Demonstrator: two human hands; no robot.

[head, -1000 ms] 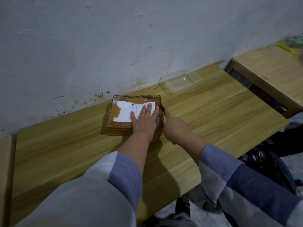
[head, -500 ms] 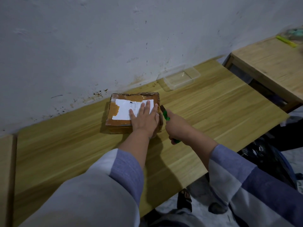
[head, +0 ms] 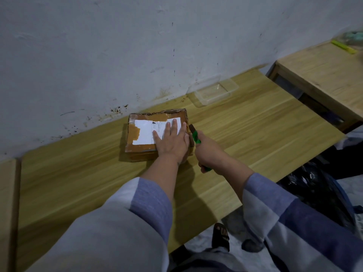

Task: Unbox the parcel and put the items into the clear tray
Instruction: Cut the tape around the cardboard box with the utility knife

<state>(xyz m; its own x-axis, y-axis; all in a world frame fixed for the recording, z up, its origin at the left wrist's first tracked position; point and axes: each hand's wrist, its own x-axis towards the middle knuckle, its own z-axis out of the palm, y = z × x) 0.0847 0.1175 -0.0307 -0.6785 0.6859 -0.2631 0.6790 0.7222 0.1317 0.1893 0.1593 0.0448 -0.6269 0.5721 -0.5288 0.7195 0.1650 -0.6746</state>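
Pressing: left hand (head: 171,141) lies flat, fingers straight and spread, on top of the parcel (head: 155,134), covering the right part of its white label (head: 146,132).
Parcel: brown cardboard box wrapped in brown tape, lying flat on the counter (head: 255,130) at the centre of the frame, close to the wall (head: 98,55); its far edge looks torn and ragged.
Right hand: right hand (head: 209,152) has its fingers curled round a green knife (head: 195,137), just right of the parcel.
Knife: its dark tip points up and away at the parcel's right edge, just beside the left hand's little finger; whether the tip is in the tape I cannot tell.
Hands: close together, side by side, at the parcel's right end.
Tray: clear tray (head: 213,91) sits on the counter against the wall, up and right of the parcel, apart from it.
Sleeves: blue and pale grey blocks, filling the lower frame.
Second counter: upper right corner, set higher, carrying a yellow-green stick (head: 343,47) and something blurred beside it.
Floor: lower right, a sandalled foot (head: 221,236) and a dark bag (head: 314,193).
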